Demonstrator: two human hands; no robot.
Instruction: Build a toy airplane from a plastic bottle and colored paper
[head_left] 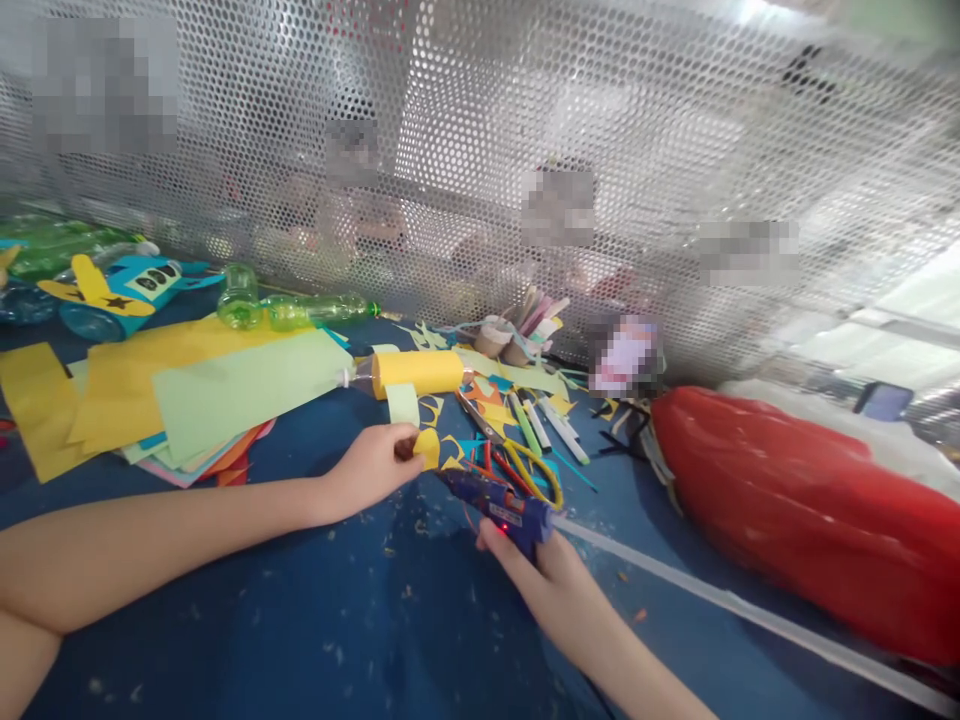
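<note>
My left hand (379, 470) pinches a small yellow paper piece (427, 449) between thumb and fingers. Wrapped around a blue glue gun (499, 502) is my right hand (529, 565); a red light glows on the gun. The gun's nozzle points left, close to the paper piece. A long pale glue stick (712, 590) sticks out of the gun's back towards the lower right. Just beyond my left hand lies a plastic bottle wrapped in yellow paper (420, 373), on its side, with a pale green strip (403, 405) hanging from it.
Scissors with yellow handles (536, 472), several markers (559, 428) and paper scraps lie beyond the glue gun. Coloured sheets (247, 385) are stacked at left, near a blue paper-covered bottle plane (139, 290) and green bottles (322, 311). A red bag (795, 510) lies right. Perforated metal stands behind.
</note>
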